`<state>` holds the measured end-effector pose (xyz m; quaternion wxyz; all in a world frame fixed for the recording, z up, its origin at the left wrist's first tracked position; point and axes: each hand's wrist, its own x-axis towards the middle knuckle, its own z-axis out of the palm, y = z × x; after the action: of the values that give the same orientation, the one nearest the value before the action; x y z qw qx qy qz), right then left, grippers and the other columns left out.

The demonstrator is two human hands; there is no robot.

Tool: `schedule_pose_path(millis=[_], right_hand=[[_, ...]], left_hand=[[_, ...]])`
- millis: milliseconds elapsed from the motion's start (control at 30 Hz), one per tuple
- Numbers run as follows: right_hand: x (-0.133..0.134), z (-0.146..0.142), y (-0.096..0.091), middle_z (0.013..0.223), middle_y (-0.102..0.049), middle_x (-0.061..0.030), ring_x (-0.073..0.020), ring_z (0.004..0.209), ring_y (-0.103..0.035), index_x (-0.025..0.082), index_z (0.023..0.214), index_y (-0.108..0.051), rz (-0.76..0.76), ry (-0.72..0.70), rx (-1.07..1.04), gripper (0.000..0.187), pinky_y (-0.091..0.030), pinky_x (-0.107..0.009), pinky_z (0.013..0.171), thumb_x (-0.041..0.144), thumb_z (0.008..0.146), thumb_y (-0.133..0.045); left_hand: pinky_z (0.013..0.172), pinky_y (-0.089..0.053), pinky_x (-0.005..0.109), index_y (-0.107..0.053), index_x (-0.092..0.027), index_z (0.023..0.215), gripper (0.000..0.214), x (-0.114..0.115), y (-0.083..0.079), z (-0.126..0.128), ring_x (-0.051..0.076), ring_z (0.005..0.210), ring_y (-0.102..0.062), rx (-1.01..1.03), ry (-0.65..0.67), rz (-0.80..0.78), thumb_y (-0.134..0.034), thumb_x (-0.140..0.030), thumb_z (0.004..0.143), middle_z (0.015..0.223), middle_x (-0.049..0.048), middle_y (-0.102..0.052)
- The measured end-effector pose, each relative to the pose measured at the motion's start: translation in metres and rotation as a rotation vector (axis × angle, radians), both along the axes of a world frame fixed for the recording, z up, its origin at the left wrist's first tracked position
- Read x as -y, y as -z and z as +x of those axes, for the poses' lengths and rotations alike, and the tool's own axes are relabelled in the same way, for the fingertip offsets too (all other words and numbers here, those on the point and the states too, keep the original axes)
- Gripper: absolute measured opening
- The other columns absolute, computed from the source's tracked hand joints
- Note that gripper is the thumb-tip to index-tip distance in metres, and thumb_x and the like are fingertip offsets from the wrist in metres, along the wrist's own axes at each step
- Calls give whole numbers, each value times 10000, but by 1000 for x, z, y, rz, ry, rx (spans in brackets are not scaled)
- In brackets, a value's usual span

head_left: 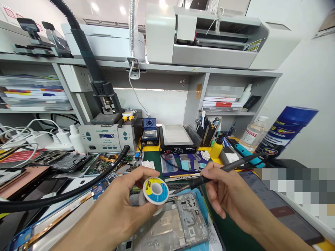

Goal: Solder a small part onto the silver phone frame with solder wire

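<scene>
My left hand (pixel 131 205) is closed around a small white spool of desoldering braid (pixel 163 195), its yellow and blue label facing me. Thumb and fingers grip the rim. From the right, my right hand (pixel 225 195) holds a soldering iron (pixel 202 180) like a pen, its tip pointing left beside the spool. Whether the tip touches the braid is hard to make out. Below both hands lies a grey metal phone frame (pixel 170 226) on a blue sheet (pixel 202 202). Just beyond the iron, tweezers (pixel 180 178) rest on the bench.
A black hose (pixel 104 181) crosses the left side over circuit boards (pixel 104 164) and phone parts. At the back stand a hot air station (pixel 102 137), a soldering station (pixel 150 134) and a hot plate (pixel 178 136). A blue spray can (pixel 285 132) and bottle (pixel 252 134) stand right.
</scene>
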<state>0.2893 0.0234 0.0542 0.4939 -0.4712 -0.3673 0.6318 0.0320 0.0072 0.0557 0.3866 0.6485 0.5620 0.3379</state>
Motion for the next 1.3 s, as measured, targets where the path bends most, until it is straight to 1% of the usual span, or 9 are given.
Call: schedule_pose_path(millis=[267, 300, 400, 467, 733, 900, 1067, 1200, 1300], right_hand=[[-1, 1, 2, 452, -644, 38, -93, 282, -532, 209, 624, -602, 5, 6, -6, 398, -381, -139, 265, 401, 755, -925], [0, 1, 2, 453, -644, 38, -91, 281, -531, 209, 621, -600, 7, 4, -6, 401, -381, -138, 266, 401, 759, -924], [1, 1, 0, 449, -637, 39, -85, 281, -519, 207, 612, -603, 1, 5, 0, 406, -386, -139, 267, 405, 747, -931], [1, 0, -1, 449, -639, 38, -84, 281, -513, 208, 611, -604, -6, 3, 5, 410, -393, -142, 266, 412, 733, -938], [0, 1, 2, 449, -638, 45, -88, 284, -522, 211, 626, -607, 2, -5, -3, 397, -389, -139, 268, 409, 747, -930], [1, 3, 3, 457, -646, 43, -87, 286, -525, 208, 637, -615, 8, 3, -8, 389, -389, -138, 265, 407, 751, -929], [1, 0, 1, 451, -647, 43, -87, 281, -521, 209, 634, -611, -1, 3, 3, 397, -399, -140, 262, 407, 735, -940], [1, -2, 0, 448, -646, 44, -85, 277, -522, 205, 632, -615, 0, 3, -2, 398, -398, -136, 261, 404, 727, -946], [1, -1, 0, 450, -648, 44, -84, 277, -522, 204, 631, -613, -3, 0, -7, 402, -399, -135, 261, 402, 728, -949]], left_hand=[[777, -522, 338, -752, -298, 1202, 429, 1, -2, 1, 329, 1169, -718, 19, 11, -36, -745, -491, 819, 1175, 12, -848], [799, -524, 346, -751, -297, 1200, 427, 1, -2, 1, 329, 1164, -718, 16, 10, -36, -744, -492, 821, 1174, 14, -847], [947, -503, 409, -753, -303, 1186, 417, 1, -2, 0, 326, 1124, -718, -1, 10, -20, -754, -503, 820, 1161, 20, -834], [981, -486, 432, -752, -313, 1185, 419, 1, -2, 0, 329, 1127, -718, 7, 7, -26, -757, -512, 816, 1175, 24, -825], [932, -527, 388, -784, -346, 1124, 359, 2, -5, 4, 315, 1112, -729, 25, -30, 3, -762, -476, 790, 1123, -9, -834], [985, -508, 424, -777, -339, 1173, 396, 1, -2, 2, 327, 1114, -740, -2, -30, 17, -764, -480, 802, 1178, 1, -832], [883, -528, 376, -775, -325, 1175, 389, 1, 1, 2, 334, 1143, -727, 16, -9, 20, -762, -468, 814, 1164, 3, -848], [903, -528, 365, -774, -349, 1158, 359, 0, 3, 2, 309, 1116, -721, 16, -15, 34, -770, -445, 813, 1113, -25, -846], [884, -528, 369, -763, -341, 1167, 370, 0, 3, 1, 321, 1130, -710, 6, -1, 14, -767, -449, 813, 1121, -10, -838]])
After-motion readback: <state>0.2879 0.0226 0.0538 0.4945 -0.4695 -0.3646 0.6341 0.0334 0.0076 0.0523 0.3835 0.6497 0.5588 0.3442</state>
